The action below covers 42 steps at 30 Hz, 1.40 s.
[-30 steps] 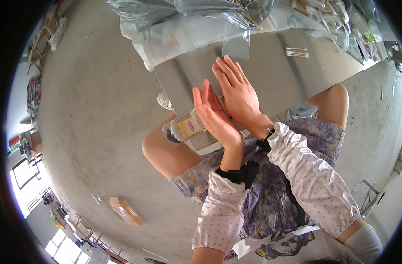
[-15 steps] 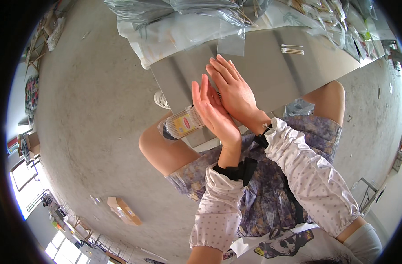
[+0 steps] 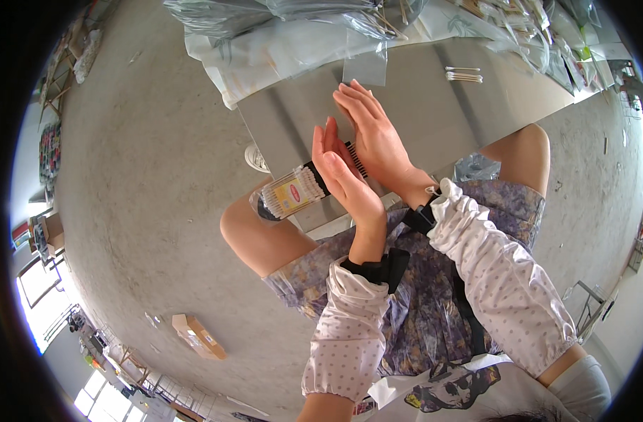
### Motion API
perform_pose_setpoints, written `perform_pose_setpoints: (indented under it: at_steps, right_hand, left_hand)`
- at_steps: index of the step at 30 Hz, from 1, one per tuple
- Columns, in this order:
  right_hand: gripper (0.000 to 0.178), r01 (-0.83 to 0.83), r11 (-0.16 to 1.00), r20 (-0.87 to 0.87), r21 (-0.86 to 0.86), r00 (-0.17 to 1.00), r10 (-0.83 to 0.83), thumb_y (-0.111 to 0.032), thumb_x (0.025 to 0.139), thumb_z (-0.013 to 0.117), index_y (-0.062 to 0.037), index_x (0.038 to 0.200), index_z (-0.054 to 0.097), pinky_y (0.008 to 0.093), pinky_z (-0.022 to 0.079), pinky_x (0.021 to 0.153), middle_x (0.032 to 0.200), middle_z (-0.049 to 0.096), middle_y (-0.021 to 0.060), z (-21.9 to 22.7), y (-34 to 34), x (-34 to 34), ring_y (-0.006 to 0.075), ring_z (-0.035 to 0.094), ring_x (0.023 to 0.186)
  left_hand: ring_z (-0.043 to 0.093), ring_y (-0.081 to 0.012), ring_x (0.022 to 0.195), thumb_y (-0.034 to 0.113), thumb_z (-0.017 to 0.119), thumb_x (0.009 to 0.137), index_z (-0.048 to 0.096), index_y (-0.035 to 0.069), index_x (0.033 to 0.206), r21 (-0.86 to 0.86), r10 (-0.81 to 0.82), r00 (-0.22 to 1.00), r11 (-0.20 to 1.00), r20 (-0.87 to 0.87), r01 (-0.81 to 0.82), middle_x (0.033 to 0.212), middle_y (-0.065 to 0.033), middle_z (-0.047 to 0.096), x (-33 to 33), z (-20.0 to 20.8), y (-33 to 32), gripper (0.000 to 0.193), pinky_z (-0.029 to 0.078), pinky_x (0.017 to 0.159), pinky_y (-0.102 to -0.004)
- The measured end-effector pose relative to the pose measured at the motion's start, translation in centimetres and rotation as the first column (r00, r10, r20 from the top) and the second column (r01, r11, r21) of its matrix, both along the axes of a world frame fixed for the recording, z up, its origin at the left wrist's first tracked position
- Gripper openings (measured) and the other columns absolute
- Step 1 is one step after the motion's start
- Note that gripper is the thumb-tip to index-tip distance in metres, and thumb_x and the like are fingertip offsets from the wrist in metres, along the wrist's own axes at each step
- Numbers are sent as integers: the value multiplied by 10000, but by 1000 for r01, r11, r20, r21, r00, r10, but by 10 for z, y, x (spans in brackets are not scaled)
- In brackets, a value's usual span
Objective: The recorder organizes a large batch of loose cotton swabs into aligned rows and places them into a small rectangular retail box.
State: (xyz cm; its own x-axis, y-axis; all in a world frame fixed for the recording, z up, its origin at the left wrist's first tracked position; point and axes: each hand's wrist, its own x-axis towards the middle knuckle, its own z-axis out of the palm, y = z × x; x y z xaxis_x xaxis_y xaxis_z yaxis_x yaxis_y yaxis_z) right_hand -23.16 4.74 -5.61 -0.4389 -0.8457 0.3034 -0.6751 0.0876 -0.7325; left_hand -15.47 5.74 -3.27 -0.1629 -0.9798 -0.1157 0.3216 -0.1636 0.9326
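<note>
My left hand (image 3: 351, 188) and my right hand (image 3: 383, 146) face each other at the near left edge of the metal tabletop, fingers stretched out and palms inward. Between them shows a dark, striped piece (image 3: 357, 160), perhaps a row of black-tipped swabs; the palms hide most of it, and whether they press on it is unclear. Left of my left hand, a clear pack of white cotton swabs (image 3: 309, 188) with a yellow label lies slanted above my left thigh. Dark material shows along its end nearest the hand.
A clear flat bag (image 3: 365, 65) lies beyond my fingertips. A few loose cotton swabs (image 3: 464, 74) lie at the right of the tabletop (image 3: 413, 91). Grey plastic bags (image 3: 223, 27) and bagged swabs (image 3: 518, 32) are heaped along the back. A cardboard box (image 3: 198, 337) sits on the floor at left.
The gap between my hands has widened a little, so more of the dark striped piece shows. Dark material beside the swab pack is now visible too.
</note>
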Motion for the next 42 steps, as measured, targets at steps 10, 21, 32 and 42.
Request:
perform_pose_setpoints:
  at_steps: [10,21,32,42]
  right_hand:
    - [403,74,985,-369,158,929,-10,-146,959,510,-22,1342,511,470,262,1186,1440,477,151,-1,5,1,312,359,1416]
    - [492,39,967,-478,252,874,89,-97,916,463,12,1395,461,435,222,1210,1501,416,148,-1,6,2,283,302,1455]
    - [499,-4,974,-398,227,912,97,-88,926,452,25,1411,431,416,237,1212,1511,400,152,2,1,9,287,297,1458]
    - [487,-4,979,-421,206,902,92,-80,922,453,36,1395,451,413,243,1210,1499,410,167,-2,-7,27,285,318,1448]
  left_hand:
    - [388,-304,1385,451,295,1071,310,-29,1459,-9,-7,1000,1000,12,8,1474,-242,404,-1,-3,-4,617,290,1164,-401]
    - [385,-333,1381,437,266,1071,293,-56,1458,-24,153,988,988,-15,-153,1456,-242,427,20,1,2,627,257,1183,-428]
    - [368,-337,1389,407,307,1072,307,-45,1458,13,129,988,992,-89,-129,1466,-242,411,13,3,-1,594,269,1171,-422]
    - [650,-280,972,238,461,1014,634,-35,1078,-184,167,622,982,765,-38,1046,-192,679,123,-3,-73,330,486,884,-392]
